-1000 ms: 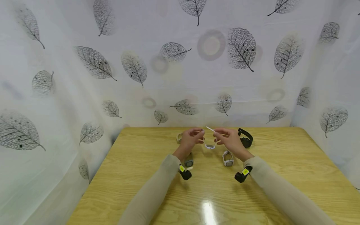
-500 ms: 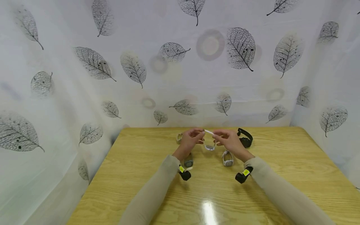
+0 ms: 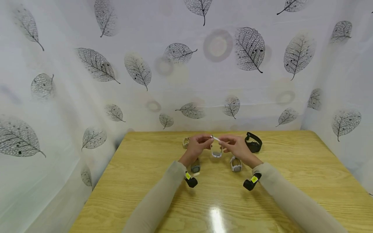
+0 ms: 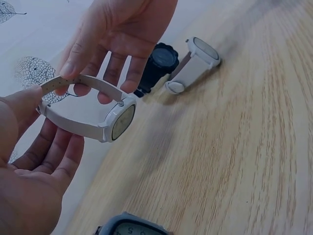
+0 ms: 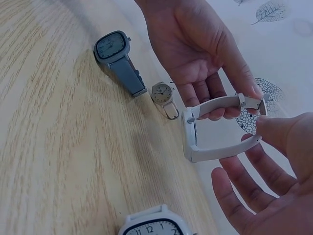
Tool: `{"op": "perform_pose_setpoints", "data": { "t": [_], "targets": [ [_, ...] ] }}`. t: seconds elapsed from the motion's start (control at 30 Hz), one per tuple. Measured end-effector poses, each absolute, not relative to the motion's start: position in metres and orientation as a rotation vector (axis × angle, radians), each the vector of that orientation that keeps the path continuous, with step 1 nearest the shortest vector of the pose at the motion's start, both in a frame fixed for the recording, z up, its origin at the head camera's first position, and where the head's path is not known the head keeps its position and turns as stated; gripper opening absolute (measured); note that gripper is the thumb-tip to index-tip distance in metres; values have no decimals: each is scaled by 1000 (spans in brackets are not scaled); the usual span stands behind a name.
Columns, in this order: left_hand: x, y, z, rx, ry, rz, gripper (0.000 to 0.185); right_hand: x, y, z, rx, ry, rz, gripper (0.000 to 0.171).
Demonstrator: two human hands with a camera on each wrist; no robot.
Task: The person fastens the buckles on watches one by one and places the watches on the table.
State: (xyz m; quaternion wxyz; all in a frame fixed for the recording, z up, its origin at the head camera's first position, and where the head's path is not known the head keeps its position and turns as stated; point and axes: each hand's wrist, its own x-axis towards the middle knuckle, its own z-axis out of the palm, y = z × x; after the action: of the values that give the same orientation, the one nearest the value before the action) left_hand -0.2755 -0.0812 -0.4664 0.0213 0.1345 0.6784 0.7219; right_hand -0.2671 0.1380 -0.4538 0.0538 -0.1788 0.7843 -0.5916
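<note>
A white watch (image 3: 216, 151) hangs above the wooden table (image 3: 145, 168) between both hands. My left hand (image 3: 207, 140) pinches one strap end with thumb and fingers. The right hand (image 3: 223, 141) pinches the other, perforated strap end, and the two ends meet at the top to form a loop. In the left wrist view the watch face (image 4: 122, 120) points down and sideways, with the left hand (image 4: 34, 127) under the strap and the right hand (image 4: 105, 73) over it. The right wrist view shows the same white watch (image 5: 190, 135) edge-on.
Other watches lie on the table: a black one (image 3: 253, 142) at the back right, a white one (image 3: 236, 164) under the right wrist, a grey-blue one (image 3: 196, 167) by the left wrist, and a small beige one (image 3: 186, 142) behind the left hand. Leaf-print cloth (image 3: 87, 97) walls the table in.
The free strap tail that stuck up a second ago has come down onto the other strap end. The hands have drawn closer and the watch hangs as a closed loop.
</note>
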Motion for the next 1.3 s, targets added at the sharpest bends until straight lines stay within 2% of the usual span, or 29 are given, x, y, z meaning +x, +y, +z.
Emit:
{"op": "perform_pose_setpoints", "data": {
  "t": [0.87,1.3],
  "targets": [
    [-277,-84,-477,409,2071,2191,25,-264,128,-458,-574,2422,-1757,34],
    [-276,-87,-472,331,2033,2213,26,-264,131,-465,-549,2242,-1865,43]
  ]
}}
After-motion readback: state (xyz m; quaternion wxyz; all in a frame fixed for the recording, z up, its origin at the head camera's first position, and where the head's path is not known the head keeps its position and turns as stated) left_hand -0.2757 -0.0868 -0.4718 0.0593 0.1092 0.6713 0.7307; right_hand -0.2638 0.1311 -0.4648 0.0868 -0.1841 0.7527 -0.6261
